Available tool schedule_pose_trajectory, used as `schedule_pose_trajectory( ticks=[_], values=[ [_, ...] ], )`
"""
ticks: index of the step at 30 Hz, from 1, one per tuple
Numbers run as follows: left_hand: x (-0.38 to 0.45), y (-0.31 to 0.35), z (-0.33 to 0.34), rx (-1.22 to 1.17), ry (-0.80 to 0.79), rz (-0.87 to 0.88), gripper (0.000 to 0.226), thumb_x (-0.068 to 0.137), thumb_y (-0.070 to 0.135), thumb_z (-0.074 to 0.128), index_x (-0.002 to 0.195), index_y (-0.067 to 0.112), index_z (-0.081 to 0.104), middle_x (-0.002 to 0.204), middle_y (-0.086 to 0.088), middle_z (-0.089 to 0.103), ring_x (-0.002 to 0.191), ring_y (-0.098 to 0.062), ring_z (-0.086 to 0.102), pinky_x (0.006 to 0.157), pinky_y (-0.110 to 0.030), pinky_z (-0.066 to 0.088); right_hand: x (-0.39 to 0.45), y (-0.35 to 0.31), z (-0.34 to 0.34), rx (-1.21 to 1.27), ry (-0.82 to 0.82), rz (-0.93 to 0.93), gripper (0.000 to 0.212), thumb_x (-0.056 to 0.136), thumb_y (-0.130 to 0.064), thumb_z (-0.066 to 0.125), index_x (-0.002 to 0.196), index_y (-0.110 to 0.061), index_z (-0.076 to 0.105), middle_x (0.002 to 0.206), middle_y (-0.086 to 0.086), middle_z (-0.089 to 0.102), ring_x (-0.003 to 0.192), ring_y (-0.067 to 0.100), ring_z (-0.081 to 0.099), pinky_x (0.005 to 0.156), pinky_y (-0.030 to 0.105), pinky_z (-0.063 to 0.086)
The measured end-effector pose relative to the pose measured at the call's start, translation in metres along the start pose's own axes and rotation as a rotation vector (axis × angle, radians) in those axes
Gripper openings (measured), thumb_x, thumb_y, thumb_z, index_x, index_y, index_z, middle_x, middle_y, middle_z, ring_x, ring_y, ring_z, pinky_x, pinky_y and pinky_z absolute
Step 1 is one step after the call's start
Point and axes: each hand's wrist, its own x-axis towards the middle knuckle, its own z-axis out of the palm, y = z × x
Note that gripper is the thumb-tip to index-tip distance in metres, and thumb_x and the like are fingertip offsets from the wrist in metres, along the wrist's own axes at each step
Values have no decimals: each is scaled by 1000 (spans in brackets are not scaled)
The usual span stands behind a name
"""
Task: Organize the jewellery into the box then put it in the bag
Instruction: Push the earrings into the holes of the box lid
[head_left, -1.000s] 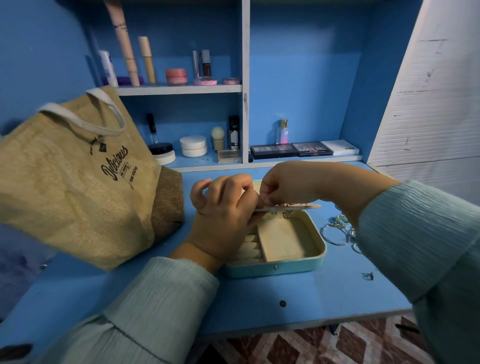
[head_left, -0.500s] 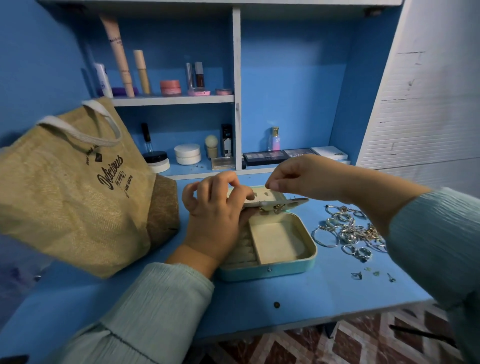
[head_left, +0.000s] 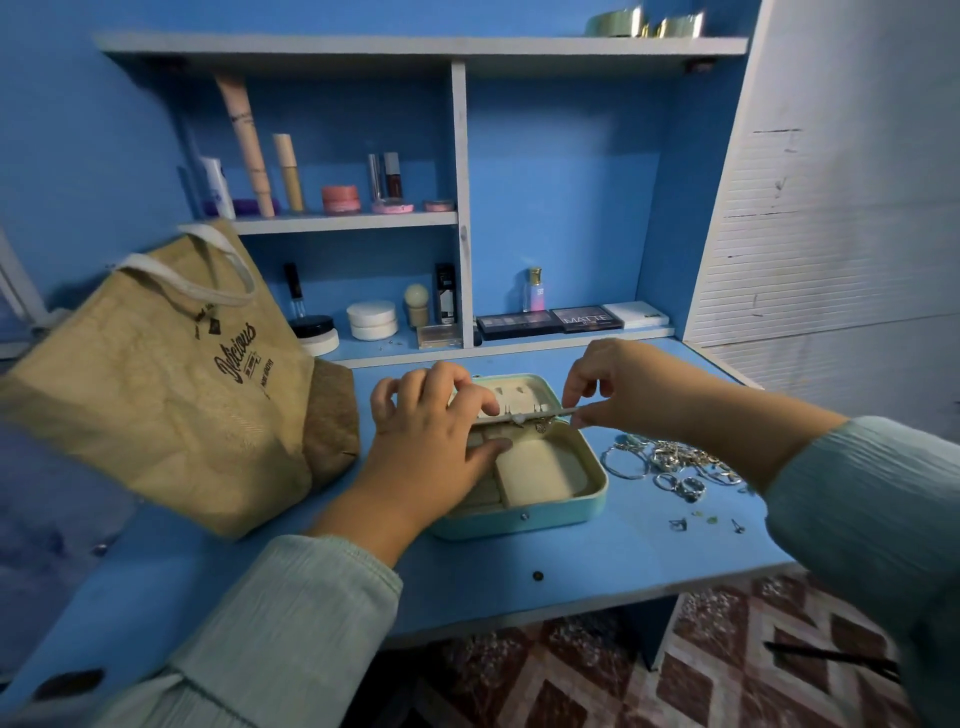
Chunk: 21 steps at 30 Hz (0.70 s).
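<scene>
Still on the sorting step: my left hand (head_left: 431, 447) and right hand (head_left: 618, 384) each pinch an end of the earring flap (head_left: 524, 413) over the open box (head_left: 545, 493) on the table (head_left: 597, 561). Next, w/ care: lay flap down, then fetch the jewellery (head_left: 670, 465) piled just right of the box. Bag (head_left: 156, 384) at left reads "Delicious"; a palette (head_left: 587, 318) on the shelf reads "MATTE".

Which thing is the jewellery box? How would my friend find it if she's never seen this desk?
Look at the blue desk under the shelves. Near its middle, between the tan bag and the pile of silver jewellery, sits the jewellery box. It is the only mint-green thing there, a rounded case lying open with a cream lining, and both hands are at it.
</scene>
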Motion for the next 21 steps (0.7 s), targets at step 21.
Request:
schedule_pose_trajectory(
  ticks=[21],
  values=[
    [2,60,-21,-39,-155,-25,27,77,40,45,66,28,68,81,5,60,75,-22,57,79,-35,31,-43,10,2,13,42,136,6,86,-29,63,79,-28,63,82,-13,50,74,6,49,71,25,43]
  ],
)
